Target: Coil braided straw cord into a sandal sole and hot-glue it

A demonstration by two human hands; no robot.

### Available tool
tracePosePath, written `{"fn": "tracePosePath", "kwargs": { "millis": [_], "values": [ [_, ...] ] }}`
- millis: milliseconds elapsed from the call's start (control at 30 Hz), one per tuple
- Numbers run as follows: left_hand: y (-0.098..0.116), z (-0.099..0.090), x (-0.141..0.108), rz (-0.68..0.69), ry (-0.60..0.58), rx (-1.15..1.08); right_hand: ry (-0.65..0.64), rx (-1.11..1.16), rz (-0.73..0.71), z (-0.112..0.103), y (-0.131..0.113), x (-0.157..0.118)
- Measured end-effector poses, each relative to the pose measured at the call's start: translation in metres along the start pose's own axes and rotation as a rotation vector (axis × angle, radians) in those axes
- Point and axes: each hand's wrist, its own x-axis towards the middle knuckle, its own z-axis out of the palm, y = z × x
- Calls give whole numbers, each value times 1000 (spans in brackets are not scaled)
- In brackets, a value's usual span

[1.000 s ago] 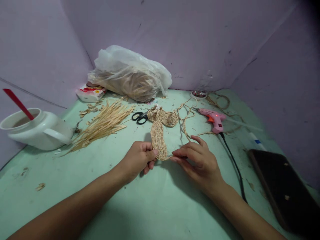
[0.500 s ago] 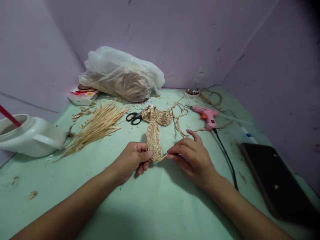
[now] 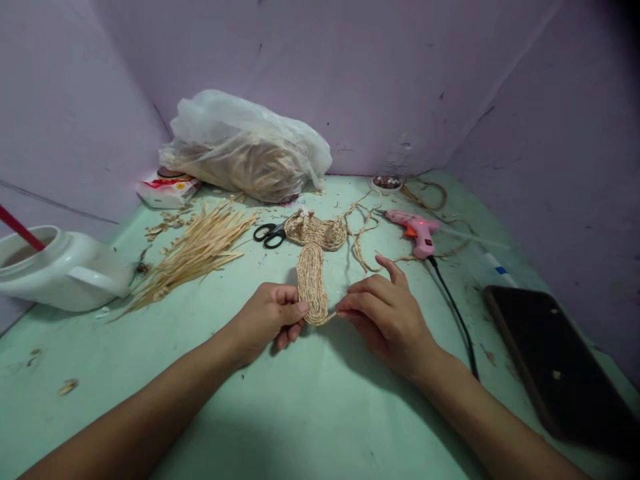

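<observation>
An elongated oval piece of coiled braided straw is pinched at its lower left edge by my left hand. From its lower end a short length of braided cord runs to my right hand, which pinches it between thumb and fingers, one finger raised. Just beyond the oval lies a wider coiled straw piece, and the two look in contact. Black-handled scissors rest at its left, their blades partly hidden. Loose braided cord lies to its right.
Straw strips, a white jug, a small box and a plastic bag stand left and back. Rightward are a pink glue gun with a black cable, a bead dish and a dark phone.
The whole view has shifted slightly. My right hand has moved a little away from the oval piece, and slightly more cord shows between them. Both hands keep their hold.
</observation>
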Motion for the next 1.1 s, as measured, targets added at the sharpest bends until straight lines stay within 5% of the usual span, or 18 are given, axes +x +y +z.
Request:
{"fn": "tracePosePath", "kwargs": {
  "millis": [567, 833, 1100],
  "values": [
    [3, 2, -3, 16, -19, 138, 5, 22, 7, 1, 0, -1],
    [13, -3, -5, -63, -37, 592, -184, 117, 10, 5, 0, -3],
    [12, 1, -10, -49, 317, 1139, -274, 133, 87, 12, -3, -5]
  ]
}}
